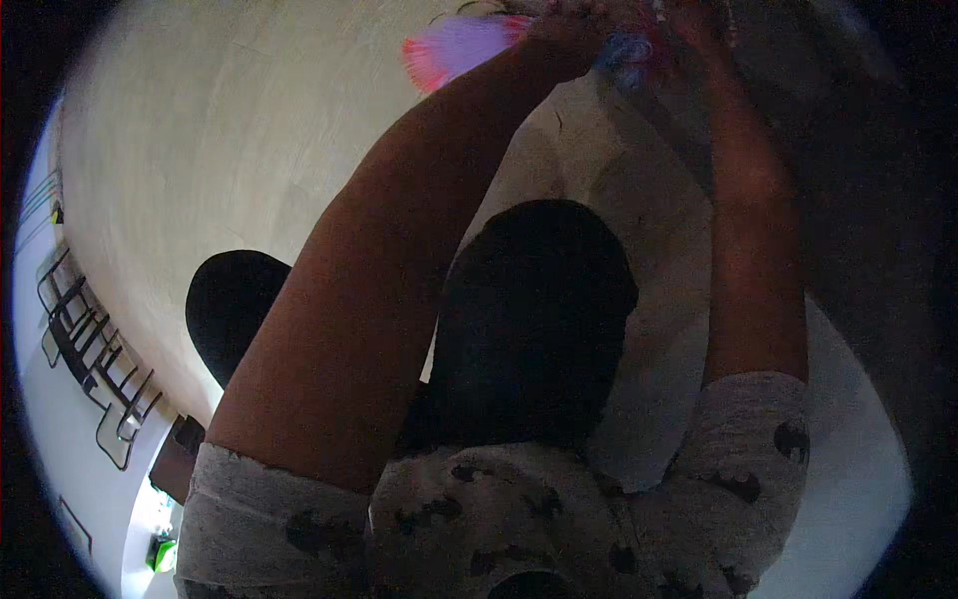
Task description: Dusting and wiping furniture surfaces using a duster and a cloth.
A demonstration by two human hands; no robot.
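At the top edge, in dim light, my left hand (572,37) reaches forward, partly cut off by the picture's rim. Beside it lies a lavender piece with a red-pink fringed edge (460,51), perhaps bristles or frayed fibres. A bluish, crumpled-looking item (627,56) sits between my two hands, too dark to name. My right hand (696,26) is to the right of this item, also cut by the rim. Dark red material shows faintly near it. The fingers of both hands are too shadowed to show what they grip.
My black-clad knees (535,322) rise below my forearms. Pale, smooth floor (187,150) spreads around them. A row of dark metal-framed seats or racks (93,359) stands along the white wall at left. A brown box-like object (174,460) and a bright green item (165,555) are lower left.
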